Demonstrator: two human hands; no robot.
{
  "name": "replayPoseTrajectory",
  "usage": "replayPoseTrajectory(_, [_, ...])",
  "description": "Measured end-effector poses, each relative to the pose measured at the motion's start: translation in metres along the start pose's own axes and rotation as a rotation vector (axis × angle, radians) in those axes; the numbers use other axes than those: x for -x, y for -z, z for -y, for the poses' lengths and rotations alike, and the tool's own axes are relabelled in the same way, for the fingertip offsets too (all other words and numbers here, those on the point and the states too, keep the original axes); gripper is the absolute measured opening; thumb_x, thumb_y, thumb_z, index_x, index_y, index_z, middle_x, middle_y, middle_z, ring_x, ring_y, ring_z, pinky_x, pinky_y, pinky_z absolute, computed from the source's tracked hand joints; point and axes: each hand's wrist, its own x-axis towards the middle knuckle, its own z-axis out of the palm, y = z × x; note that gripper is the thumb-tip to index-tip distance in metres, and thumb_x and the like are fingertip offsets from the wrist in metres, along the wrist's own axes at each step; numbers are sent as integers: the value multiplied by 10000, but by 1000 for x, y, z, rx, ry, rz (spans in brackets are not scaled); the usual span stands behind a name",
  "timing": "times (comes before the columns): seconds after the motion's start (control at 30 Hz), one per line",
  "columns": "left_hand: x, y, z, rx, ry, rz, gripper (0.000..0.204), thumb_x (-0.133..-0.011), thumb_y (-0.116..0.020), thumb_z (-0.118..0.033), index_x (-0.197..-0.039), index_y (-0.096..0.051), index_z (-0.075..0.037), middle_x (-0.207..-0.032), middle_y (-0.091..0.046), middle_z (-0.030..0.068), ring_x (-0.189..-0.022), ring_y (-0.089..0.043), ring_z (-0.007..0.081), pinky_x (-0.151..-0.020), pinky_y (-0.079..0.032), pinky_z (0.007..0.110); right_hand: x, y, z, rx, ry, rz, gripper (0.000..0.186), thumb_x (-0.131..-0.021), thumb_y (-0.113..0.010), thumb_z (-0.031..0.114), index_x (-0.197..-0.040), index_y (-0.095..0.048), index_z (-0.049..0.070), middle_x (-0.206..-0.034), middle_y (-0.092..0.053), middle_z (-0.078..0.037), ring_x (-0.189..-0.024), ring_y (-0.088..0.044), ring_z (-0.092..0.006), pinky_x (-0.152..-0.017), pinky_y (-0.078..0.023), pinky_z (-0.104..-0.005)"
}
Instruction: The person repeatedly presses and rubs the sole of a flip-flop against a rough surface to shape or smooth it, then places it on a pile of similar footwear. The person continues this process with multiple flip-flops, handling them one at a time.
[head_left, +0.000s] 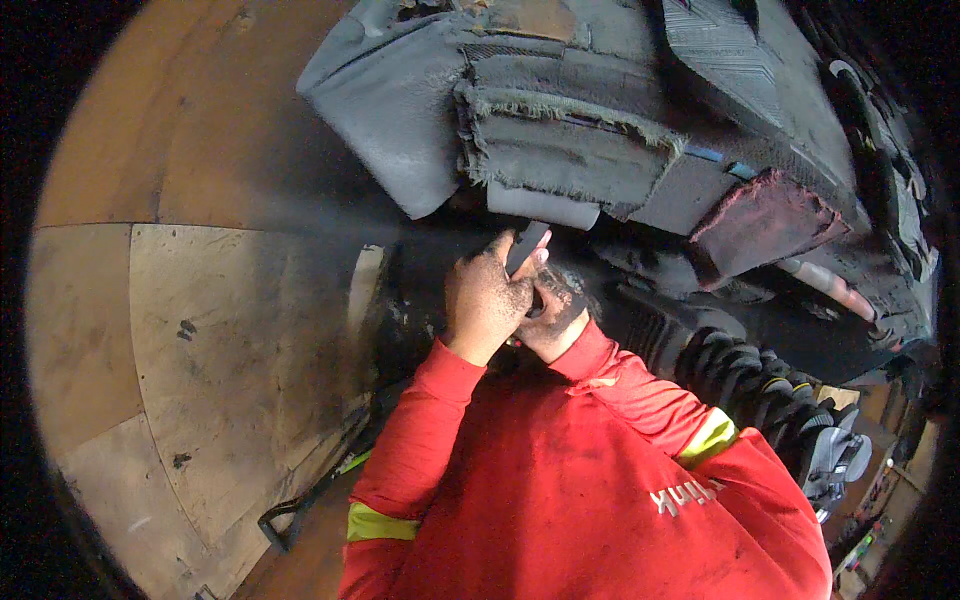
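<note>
In the head view, my left hand (pixel 482 305) and my right hand (pixel 552 310) are together at the middle, closed around a dark, flat, narrow piece (pixel 524 246), perhaps rubber or foam, which tilts up and to the right. Both hands are smudged with black dust. The piece's upper end is just below a grey cylindrical roller (pixel 543 206), under a dust-covered machine housing (pixel 620 80) hung with frayed cloth pads (pixel 565 155). Whether the piece touches anything there I cannot tell. The lower part of the piece is hidden by my fingers.
Stained wooden panels (pixel 200 350) form the left side. A maroon cloth pad (pixel 760 220) hangs from the housing at right. Below it runs a row of several dark sandals or soles (pixel 835 455). A dark metal bar (pixel 280 530) shows at lower left.
</note>
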Motion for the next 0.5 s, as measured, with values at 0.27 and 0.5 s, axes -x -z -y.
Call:
replayPoseTrajectory(0.27, [5,-25,15,199,-101,-105,351,-880,-692,-269,-1177,-641,-91,-852,-691,220,-776,-683,413,-649,-529,456,-2,10,-12,158,247,-112,945,-697,-844,322,-1484,-398,46,-1468,-460,-249,-1251,-565,-408,-915,-507,-516])
replayPoseTrajectory(0.5, [11,-26,10,226,-102,-150,459,-919,-673,-350,-1257,-619,-44,-916,-709,223,-836,-715,370,-694,-556,410,3,12,-21,219,285,-87,1043,-662,-844,318,-1525,-316,64,-1552,-329,-259,-1333,-473,-448,-914,-489,-523])
